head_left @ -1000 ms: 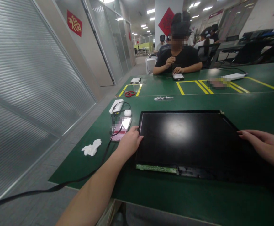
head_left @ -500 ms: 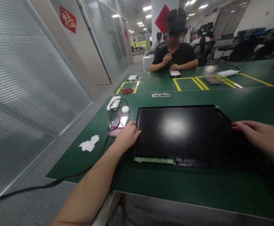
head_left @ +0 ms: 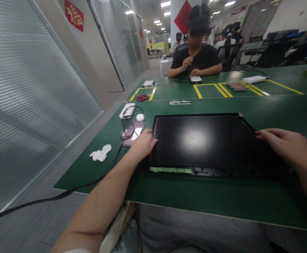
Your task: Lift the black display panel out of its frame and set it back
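A large black display panel [head_left: 206,140] lies flat on the green table [head_left: 195,196], with a green circuit strip [head_left: 170,170] along its near edge. My left hand [head_left: 142,144] grips the panel's left edge, fingers curled round it. My right hand [head_left: 285,146] rests on the panel's right side, fingers stretched out and flat against it.
Left of the panel lie a phone [head_left: 132,132], a white power bank [head_left: 127,110], a small white round object [head_left: 140,117], a crumpled tissue [head_left: 100,153] and a black cable [head_left: 64,195]. Red scissors [head_left: 142,98] sit further back. A person [head_left: 195,56] sits across the table.
The view has shifted a little, so the panel sits slightly higher in the picture. Both hands keep their places at the panel's edges.
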`<move>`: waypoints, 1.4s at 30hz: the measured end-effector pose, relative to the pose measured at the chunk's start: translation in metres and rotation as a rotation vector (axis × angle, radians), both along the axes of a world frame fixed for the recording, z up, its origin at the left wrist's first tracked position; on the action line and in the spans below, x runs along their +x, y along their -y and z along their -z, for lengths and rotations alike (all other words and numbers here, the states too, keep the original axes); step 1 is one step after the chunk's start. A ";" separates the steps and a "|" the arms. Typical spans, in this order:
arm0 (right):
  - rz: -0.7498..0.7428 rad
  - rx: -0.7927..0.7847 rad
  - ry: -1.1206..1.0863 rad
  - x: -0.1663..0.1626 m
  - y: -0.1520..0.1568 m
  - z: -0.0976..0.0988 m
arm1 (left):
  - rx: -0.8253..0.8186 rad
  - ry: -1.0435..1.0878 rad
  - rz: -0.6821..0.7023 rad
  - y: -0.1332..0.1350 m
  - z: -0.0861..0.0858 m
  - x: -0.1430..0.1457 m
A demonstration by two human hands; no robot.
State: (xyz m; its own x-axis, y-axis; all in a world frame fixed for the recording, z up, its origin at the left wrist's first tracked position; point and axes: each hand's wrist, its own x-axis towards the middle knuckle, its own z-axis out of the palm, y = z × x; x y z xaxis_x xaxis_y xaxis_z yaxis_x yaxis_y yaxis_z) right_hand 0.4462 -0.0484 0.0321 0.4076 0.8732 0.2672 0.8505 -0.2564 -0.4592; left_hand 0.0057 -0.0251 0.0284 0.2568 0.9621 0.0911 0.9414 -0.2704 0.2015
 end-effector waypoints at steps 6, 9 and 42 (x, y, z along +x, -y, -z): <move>0.009 -0.008 -0.014 0.000 0.000 0.000 | -0.002 0.104 -0.050 -0.005 0.002 -0.002; 0.014 -0.025 0.013 0.001 -0.001 0.001 | -0.002 0.129 -0.054 -0.005 0.002 -0.002; 0.019 -0.027 -0.004 0.004 -0.001 0.001 | 0.053 0.093 0.012 -0.006 0.008 -0.006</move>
